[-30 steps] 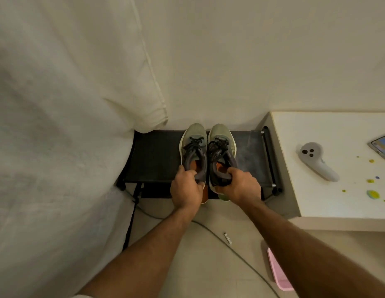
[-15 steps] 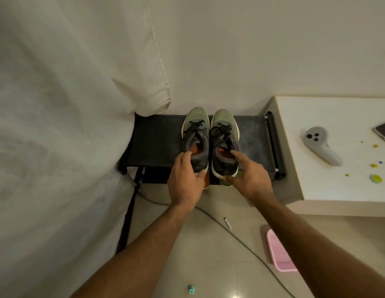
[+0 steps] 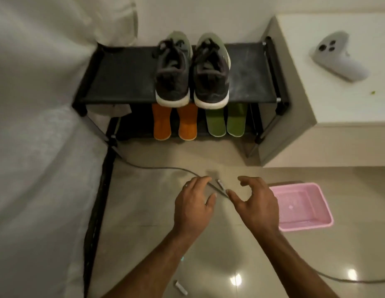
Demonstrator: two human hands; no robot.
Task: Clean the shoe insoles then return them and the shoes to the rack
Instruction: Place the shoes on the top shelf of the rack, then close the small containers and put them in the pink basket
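Two grey-green shoes, the left shoe [image 3: 173, 69] and the right shoe [image 3: 211, 72], stand side by side on the top shelf of the black rack [image 3: 125, 78], heels toward me. On the lower shelf lie two orange insoles [image 3: 162, 121] and two green insoles [image 3: 216, 120]. My left hand [image 3: 193, 208] and my right hand [image 3: 257, 207] hover over the floor well in front of the rack, fingers loosely spread, holding nothing.
A pink plastic tray [image 3: 303, 206] sits on the floor at the right. A grey cable [image 3: 165, 168] runs across the tiles under my hands. A white cabinet [image 3: 338, 82] with a grey controller [image 3: 338, 59] stands right of the rack. White cloth [image 3: 36, 147] hangs at left.
Both hands have let go of the shoes and drawn back toward me, away from the rack. The view has tilted down, so the lower shelf and its insoles now show.
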